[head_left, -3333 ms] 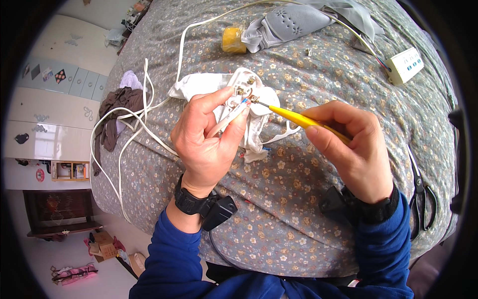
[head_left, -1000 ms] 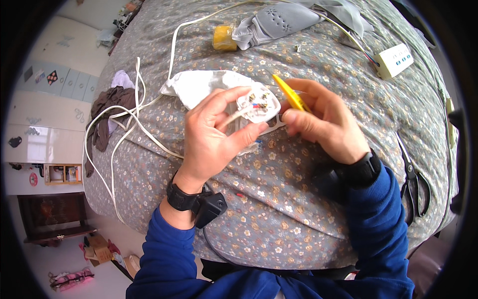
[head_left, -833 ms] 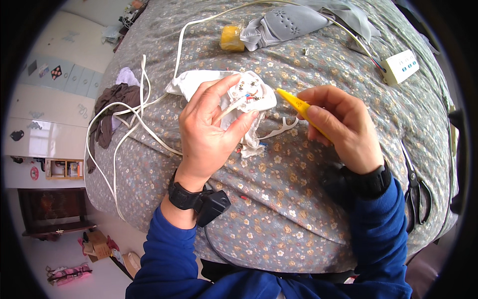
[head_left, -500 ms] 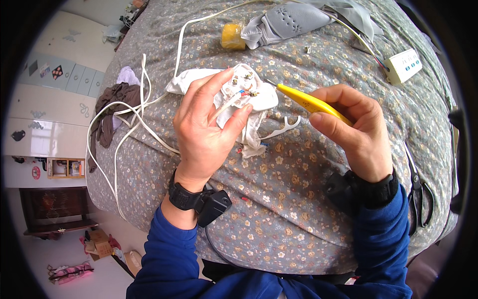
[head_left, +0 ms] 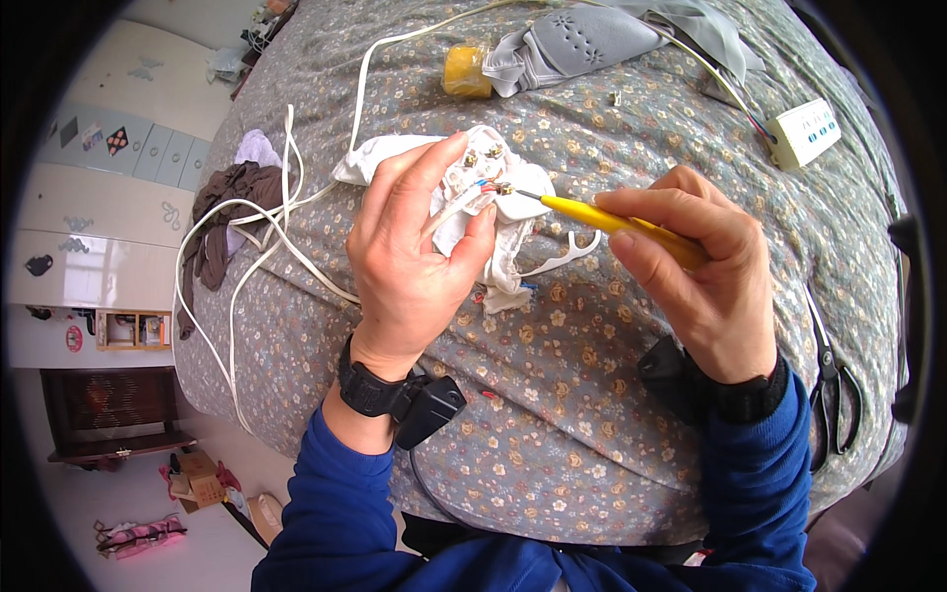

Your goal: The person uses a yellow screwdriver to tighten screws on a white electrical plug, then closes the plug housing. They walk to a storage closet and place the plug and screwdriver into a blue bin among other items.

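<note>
My left hand (head_left: 409, 257) pinches an opened white plug (head_left: 483, 170) between its thumb and fingers. Brass terminals show inside the plug, with thin red and blue wires (head_left: 487, 185) coming out of a white cord (head_left: 456, 211). My right hand (head_left: 705, 257) is closed around a yellow-handled screwdriver (head_left: 592, 215). Its metal tip reaches the brass terminal at the plug's right side, beside the wires. Behind and below the plug lie a smooth white piece (head_left: 528, 203) and a crumpled white cloth (head_left: 508, 281). Close by rests a curved white plastic strip (head_left: 572, 259).
A flower-patterned cover (head_left: 572, 414) spreads under everything. Long white cable (head_left: 237, 286) loops at left near brown cloth (head_left: 222, 192). Farther off lie yellow tape (head_left: 466, 71), a grey sleeve-like cloth (head_left: 577, 49) and a white socket box (head_left: 801, 133). Black scissors (head_left: 834, 395) lie at right.
The screwdriver has moved left and slightly down, from just off the plug until its tip meets the right terminal. My left hand still holds the plug in nearly the same place.
</note>
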The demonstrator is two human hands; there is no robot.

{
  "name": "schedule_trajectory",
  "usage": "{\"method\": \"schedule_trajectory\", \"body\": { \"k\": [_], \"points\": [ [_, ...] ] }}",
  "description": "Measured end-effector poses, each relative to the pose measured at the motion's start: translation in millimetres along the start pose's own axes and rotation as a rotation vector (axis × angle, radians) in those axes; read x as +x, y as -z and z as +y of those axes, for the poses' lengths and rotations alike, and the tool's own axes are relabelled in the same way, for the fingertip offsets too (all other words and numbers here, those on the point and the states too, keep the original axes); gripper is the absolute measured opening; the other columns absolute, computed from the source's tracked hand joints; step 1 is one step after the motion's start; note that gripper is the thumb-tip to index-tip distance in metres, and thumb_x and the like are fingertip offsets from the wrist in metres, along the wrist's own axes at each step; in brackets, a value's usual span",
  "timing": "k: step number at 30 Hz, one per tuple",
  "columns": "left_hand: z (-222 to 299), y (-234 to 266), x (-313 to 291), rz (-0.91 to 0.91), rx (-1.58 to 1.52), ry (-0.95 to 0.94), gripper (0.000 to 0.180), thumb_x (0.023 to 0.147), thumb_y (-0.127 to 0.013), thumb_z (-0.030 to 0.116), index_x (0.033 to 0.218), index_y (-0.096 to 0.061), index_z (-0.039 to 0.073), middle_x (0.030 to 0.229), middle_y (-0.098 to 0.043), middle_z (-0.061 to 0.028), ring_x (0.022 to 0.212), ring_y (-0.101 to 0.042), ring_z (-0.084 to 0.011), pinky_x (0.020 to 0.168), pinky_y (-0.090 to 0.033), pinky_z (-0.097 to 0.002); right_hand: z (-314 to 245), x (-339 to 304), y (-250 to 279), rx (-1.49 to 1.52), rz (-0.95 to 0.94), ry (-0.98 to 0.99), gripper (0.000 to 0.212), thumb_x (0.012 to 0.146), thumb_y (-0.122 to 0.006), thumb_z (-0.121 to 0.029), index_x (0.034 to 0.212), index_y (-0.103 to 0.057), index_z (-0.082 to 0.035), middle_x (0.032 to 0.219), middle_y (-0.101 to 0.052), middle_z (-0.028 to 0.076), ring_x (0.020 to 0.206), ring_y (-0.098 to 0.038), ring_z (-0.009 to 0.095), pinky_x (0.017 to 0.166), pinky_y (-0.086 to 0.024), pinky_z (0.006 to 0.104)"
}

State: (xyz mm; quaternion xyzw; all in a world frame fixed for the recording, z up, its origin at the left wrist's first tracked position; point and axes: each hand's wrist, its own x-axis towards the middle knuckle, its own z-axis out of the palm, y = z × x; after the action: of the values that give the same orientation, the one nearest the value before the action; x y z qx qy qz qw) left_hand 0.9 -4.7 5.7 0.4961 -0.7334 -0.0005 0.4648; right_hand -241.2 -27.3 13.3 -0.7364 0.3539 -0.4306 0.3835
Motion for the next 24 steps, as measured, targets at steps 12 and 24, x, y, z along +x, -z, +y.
{"method": "schedule_trajectory", "body": {
  "k": [12,24],
  "points": [
    [2.7,1.1,-1.6,-0.008,0.076,-0.008,0.053,0.072,-0.076,-0.001,0.123,-0.063,0.005,0.111,-0.064,-0.0122,0.098,-0.068,-0.0283,0.080,-0.057,-0.0368,0.4,-0.8,-2.2,-0.013,0.003,-0.001,0.024,0.086,-0.074,-0.009,0.107,-0.072,0.002,0.078,-0.052,0.003,0.073,-0.048,0.012,0.066,-0.038,0.0267],
    [-1.3,-1.2,-1.3,0.013,0.145,-0.142,0.054,0.072,-0.076,-0.002,0.123,-0.064,0.007,0.112,-0.065,-0.0108,0.098,-0.068,-0.0284,0.078,-0.058,-0.0373,-7.2,-1.2,-5.1,0.006,-0.046,-0.228,0.019,0.088,-0.070,-0.013,0.095,-0.071,0.004,0.069,-0.063,0.014,0.057,-0.058,0.020,0.054,-0.045,0.0325]
  ]
}}
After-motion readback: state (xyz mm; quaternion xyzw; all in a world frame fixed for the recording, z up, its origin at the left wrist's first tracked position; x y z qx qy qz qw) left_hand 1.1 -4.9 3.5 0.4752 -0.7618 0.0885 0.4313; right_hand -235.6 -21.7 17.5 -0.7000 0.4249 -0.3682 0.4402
